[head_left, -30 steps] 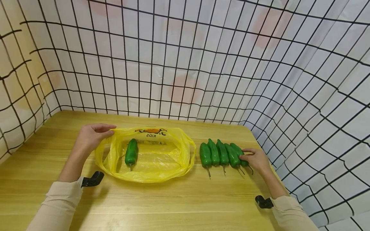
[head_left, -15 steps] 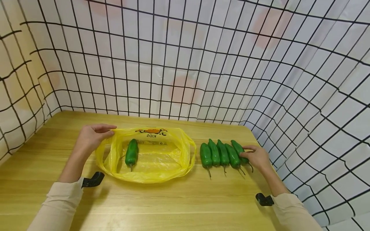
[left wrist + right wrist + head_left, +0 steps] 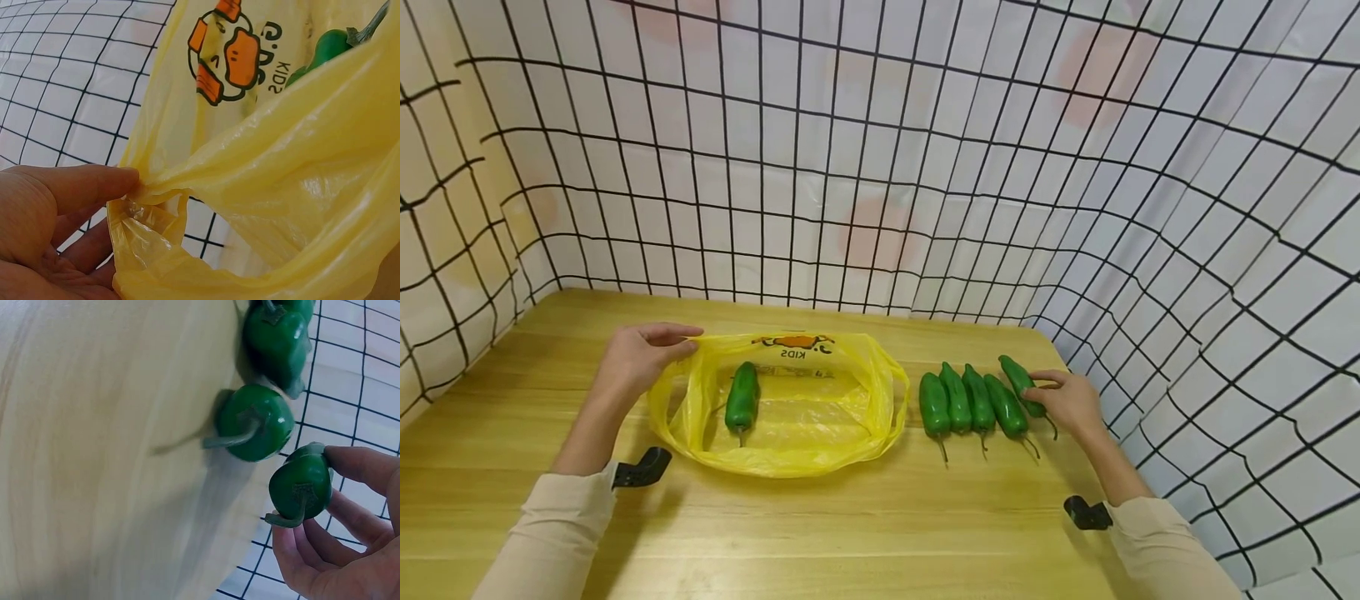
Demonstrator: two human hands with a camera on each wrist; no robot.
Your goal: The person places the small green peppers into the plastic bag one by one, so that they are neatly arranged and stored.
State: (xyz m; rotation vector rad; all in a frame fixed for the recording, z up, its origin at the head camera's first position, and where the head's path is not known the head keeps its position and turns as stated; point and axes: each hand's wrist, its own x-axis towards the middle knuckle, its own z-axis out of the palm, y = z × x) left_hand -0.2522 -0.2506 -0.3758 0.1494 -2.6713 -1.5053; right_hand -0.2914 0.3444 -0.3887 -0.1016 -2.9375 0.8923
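My left hand [image 3: 643,357] pinches the upper left edge of a yellow plastic bag [image 3: 820,462] between thumb and fingers; the left wrist view shows the thumb pressed on the gathered film near a handle loop. Inside the wide-mouthed bag lies one green pepper [image 3: 742,398], stem toward me. Off to the right, my right hand [image 3: 1070,407] holds another green pepper [image 3: 301,487] between thumb and fingers. That pepper is tilted, its tip pointing away, and stands apart from the row. Several green peppers [image 3: 957,402] lie side by side between the bag and my right hand.
The wooden table [image 3: 865,533] ends at a white wall behind a black wire grid [image 3: 820,208]. More grid runs down the right side, close to my right arm. A black camera mount [image 3: 642,468] sits at my left wrist, another mount [image 3: 1087,513] at my right.
My right hand has shifted its pepper slightly up and away from the row, opening a gap beside the nearest one. My left hand and the bag have stayed in place.
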